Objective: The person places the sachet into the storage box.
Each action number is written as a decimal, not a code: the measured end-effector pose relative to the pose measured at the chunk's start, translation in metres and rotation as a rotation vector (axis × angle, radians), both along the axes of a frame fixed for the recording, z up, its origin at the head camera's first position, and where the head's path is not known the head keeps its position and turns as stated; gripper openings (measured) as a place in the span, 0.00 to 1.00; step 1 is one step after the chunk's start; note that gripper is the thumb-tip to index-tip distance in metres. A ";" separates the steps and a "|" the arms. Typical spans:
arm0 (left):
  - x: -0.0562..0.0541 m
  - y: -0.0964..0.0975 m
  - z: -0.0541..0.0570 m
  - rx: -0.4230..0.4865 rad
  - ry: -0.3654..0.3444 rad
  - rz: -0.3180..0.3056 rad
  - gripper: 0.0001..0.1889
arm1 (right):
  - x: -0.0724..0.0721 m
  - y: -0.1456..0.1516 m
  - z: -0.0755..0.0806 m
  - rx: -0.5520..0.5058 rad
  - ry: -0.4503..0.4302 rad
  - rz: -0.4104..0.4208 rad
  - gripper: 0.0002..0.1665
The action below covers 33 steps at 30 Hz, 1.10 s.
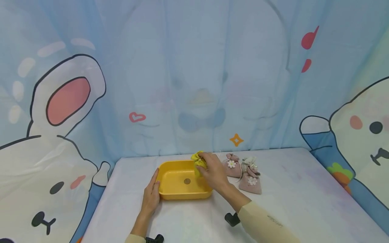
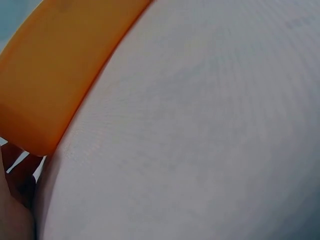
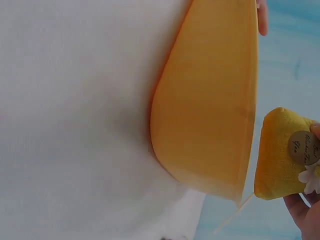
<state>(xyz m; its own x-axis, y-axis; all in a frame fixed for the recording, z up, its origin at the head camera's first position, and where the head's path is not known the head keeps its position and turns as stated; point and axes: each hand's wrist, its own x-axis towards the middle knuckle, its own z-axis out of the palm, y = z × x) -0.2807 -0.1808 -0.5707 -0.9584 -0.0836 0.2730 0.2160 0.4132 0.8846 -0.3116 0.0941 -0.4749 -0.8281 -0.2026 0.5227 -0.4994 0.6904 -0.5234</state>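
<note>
Yellow pouch: Held aloft over the right end of a yellow tray [image 1: 185,195], the pouch [image 3: 280,155] shows us a round label [image 3: 304,147] and a white flower [image 3: 311,178].
Right hand: We see it [image 1: 215,172] pinching the pouch by its gathered neck; a loose pinch on slick cloth could, we judge, let it slip and land askew.
Tray rim: The pouch hangs close to the wall, so a release too far right might catch the edge or drop outside.
Left hand: It [image 1: 150,195] lies along the tray's left side, fingers fairly straight; a hard push there could slide the tray across the table [image 1: 273,216].
Pale cord: One [image 3: 234,214] shows by the rim's corner; we cannot tell whose it is, but it could snag.
Waiting pouches: Two pink ones [image 1: 252,187] and a pale one [image 1: 250,160] sit bunched at right, where, we think, tangled strings could drag a neighbour along.
</note>
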 end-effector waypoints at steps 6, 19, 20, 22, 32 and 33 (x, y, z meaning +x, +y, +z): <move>0.000 0.001 0.000 -0.001 0.001 0.001 0.27 | 0.000 -0.015 -0.004 -0.006 -0.051 0.010 0.27; 0.000 0.002 0.000 -0.003 0.023 0.011 0.28 | -0.004 -0.044 -0.012 -0.028 -0.127 -0.015 0.23; 0.000 0.002 0.000 -0.002 0.022 0.012 0.28 | -0.004 -0.047 -0.012 -0.035 -0.136 -0.017 0.22; 0.000 0.002 0.000 0.001 0.019 0.011 0.28 | -0.004 -0.052 -0.012 -0.045 -0.160 -0.019 0.20; 0.000 0.002 0.000 0.006 0.009 0.004 0.27 | -0.006 -0.072 -0.014 0.015 -0.205 0.001 0.18; -0.001 0.002 0.000 0.004 0.012 0.006 0.27 | -0.007 -0.074 -0.014 0.017 -0.206 0.005 0.18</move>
<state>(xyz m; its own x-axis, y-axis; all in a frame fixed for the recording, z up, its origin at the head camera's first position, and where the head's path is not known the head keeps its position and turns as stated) -0.2813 -0.1792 -0.5712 -0.9545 -0.0900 0.2843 0.2244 0.4112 0.8835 -0.3187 0.0200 -0.4892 -0.9160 -0.2141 0.3393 -0.3864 0.6981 -0.6028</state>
